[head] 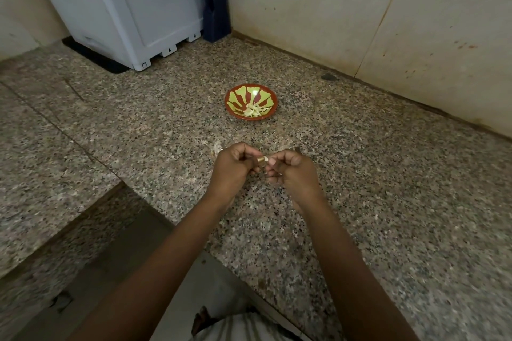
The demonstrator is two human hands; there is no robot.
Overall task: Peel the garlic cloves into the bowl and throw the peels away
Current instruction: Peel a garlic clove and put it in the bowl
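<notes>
My left grip (235, 167) and right grip (292, 171) pinch one garlic clove (263, 167); the red-green bowl (237, 96) holds peeled cloves (253, 111).

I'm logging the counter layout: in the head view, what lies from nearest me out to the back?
The left hand and right hand pinching a garlic clove → bowl holding peeled cloves → knife block at the back.
</notes>
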